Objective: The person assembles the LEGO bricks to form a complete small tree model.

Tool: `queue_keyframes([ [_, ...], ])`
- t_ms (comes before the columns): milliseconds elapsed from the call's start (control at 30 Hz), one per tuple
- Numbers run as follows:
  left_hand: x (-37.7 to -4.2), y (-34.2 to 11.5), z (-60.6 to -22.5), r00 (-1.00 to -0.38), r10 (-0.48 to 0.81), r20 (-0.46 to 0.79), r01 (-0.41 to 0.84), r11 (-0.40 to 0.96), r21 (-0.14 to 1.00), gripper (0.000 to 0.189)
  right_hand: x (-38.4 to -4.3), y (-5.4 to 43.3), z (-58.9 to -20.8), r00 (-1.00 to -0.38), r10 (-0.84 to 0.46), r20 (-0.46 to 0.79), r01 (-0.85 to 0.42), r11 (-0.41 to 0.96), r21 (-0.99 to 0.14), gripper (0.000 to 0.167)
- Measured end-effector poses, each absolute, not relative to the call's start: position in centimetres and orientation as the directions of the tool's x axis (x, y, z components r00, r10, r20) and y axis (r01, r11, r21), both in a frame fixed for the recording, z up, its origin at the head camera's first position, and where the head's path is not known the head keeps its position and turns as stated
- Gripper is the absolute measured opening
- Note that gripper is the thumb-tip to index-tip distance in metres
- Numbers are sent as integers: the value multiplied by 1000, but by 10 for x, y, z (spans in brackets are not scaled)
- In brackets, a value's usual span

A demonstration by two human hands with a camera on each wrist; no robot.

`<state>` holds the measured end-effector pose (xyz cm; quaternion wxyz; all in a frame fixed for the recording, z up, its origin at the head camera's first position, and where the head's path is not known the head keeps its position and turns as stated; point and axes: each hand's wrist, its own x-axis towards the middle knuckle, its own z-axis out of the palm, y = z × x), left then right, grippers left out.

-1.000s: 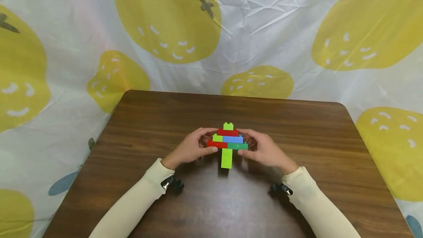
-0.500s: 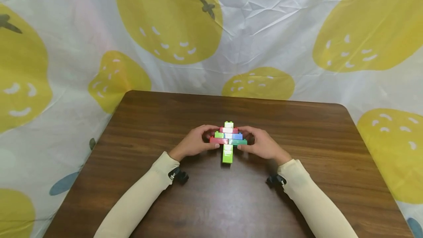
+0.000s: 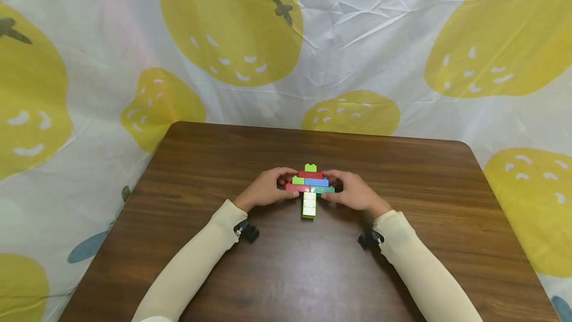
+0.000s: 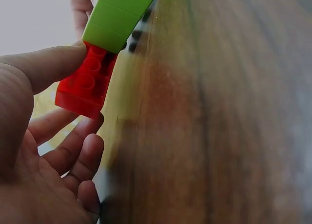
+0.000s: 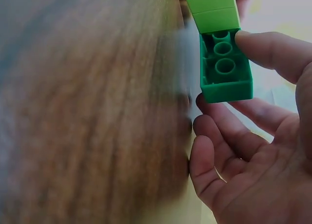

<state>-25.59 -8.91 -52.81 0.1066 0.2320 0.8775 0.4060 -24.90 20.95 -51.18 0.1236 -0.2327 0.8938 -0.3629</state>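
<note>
A tree-shaped build of toy building bricks (image 3: 316, 182) stands out in the head view, between both hands. It has a lime brick on top, widening rows of red, lime, blue and green, and a lime trunk (image 3: 309, 206) pointing toward me. My left hand (image 3: 264, 188) holds its left side; the left wrist view has the thumb at the underside of the red brick (image 4: 78, 104), fingers curled beneath. On the other side my right hand (image 3: 355, 193) grips the end with the green brick (image 5: 227, 92), thumb against its hollow underside. The build is close over the table.
The brown wooden table (image 3: 250, 272) extends around the hands. Behind it hangs a white cloth (image 3: 250, 108) with yellow fruit prints. Small dark wrist cameras (image 3: 250, 232) stick out from both cream sleeves (image 3: 192, 257).
Both hands have moved the brick build slightly farther away and down toward the table. It looks smaller, with its shadow nearer the trunk. The grip is unchanged.
</note>
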Motion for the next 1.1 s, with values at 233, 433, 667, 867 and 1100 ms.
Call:
queue_keyframes([
  [233,-257,-88,-525,-865,501,-33,310,585,750,62,-253,208,-510,-860,-505,-75,-307,629,-714,64],
  [433,-257,-88,-526,-858,512,-42,326,605,726,64,-250,209,-511,-866,-492,-89,-290,640,-712,65],
  [667,-255,-88,-528,-857,515,-30,331,593,735,62,-249,212,-515,-867,-486,-111,-258,627,-735,63],
  [867,-256,-89,-529,-861,508,-21,322,576,752,62,-249,212,-514,-869,-479,-120,-249,635,-732,64],
  [1100,-255,-90,-530,-862,507,-29,313,576,755,62,-248,213,-514,-871,-479,-105,-251,619,-744,57],
])
